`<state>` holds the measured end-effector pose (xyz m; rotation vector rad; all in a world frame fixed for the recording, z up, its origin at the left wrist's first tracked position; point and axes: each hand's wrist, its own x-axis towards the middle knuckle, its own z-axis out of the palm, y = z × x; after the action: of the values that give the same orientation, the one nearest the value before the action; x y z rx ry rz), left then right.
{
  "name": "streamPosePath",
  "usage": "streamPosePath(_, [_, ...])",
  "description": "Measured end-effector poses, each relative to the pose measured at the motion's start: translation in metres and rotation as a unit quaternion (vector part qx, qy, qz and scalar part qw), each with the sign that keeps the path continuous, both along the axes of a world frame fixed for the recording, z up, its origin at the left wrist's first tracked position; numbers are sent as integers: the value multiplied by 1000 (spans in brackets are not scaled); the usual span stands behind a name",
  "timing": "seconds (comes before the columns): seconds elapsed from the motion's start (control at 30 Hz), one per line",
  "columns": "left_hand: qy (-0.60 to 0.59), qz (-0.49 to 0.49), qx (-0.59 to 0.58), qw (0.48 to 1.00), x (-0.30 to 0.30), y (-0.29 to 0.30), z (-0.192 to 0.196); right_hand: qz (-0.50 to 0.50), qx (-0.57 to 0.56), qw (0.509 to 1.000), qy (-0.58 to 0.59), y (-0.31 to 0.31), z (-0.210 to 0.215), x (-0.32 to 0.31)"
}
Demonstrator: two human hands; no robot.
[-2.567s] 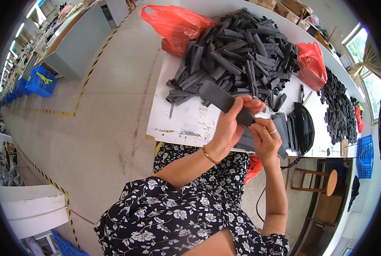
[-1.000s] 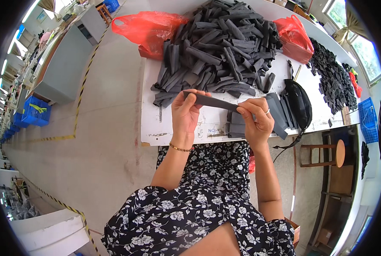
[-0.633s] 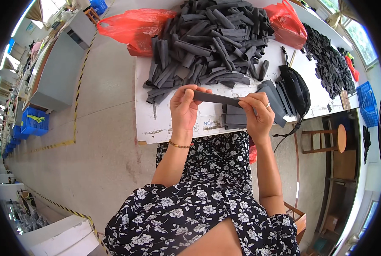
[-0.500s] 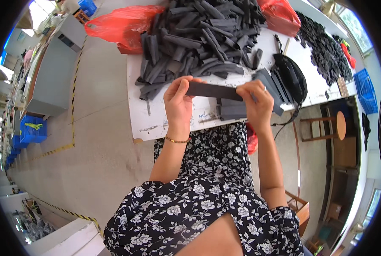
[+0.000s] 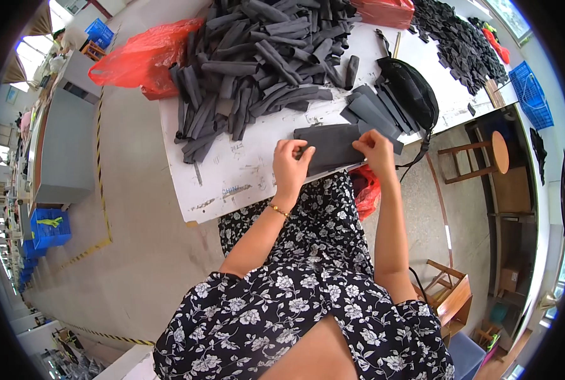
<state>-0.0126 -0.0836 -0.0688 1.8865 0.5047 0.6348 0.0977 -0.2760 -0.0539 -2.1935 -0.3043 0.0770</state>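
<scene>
At the table's near edge, flat dark grey fabric strips (image 5: 333, 151) lie side by side or overlapping. My left hand (image 5: 291, 166) is closed in a pinch at the left end of one strip. With thumb and fingers together, my right hand (image 5: 377, 153) grips the right end of it. That strip lies low against the others, so its exact edges are hard to make out. Just beyond my hands rises a big heap of curled dark grey strips (image 5: 257, 66). More flat strips (image 5: 374, 114) are fanned out to the right, beside a black pouch (image 5: 410, 92) with a strap.
The white table (image 5: 232, 171) has its left corner near me. Red plastic bags (image 5: 146, 60) flank the heap. A pile of small dark pieces (image 5: 459, 44) covers the far right, near a blue basket (image 5: 531, 95). A wooden stool (image 5: 499, 152) stands at right.
Both hands have come down with the strip, from above the table onto the flat strips at its edge. The view has shifted, so the table sits further left.
</scene>
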Motion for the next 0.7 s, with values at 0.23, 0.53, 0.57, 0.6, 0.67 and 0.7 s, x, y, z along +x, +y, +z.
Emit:
streamPosePath(0.23, [-97, -129, 255, 953, 49, 15, 15, -109, 54, 990, -65, 6, 4, 57])
streamPosePath(0.53, [-84, -108, -3, 991, 105, 12, 24, -81, -113, 985, -102, 61, -26, 149])
streamPosePath(0.57, [-80, -115, -42, 989, 109, 14, 18, -84, -114, 985, -100, 60, -27, 149])
streamPosePath(0.6, [-56, -118, -171, 977, 112, 15, 20, -51, -100, 979, -173, 59, -24, 144])
streamPosePath(0.67, [-61, -96, -261, 959, 118, 20, 26, 27, -51, 958, -281, 63, -1, 115])
streamPosePath(0.7, [-69, -83, -310, 945, 124, 19, 31, 71, -58, 953, -290, 64, 12, 99])
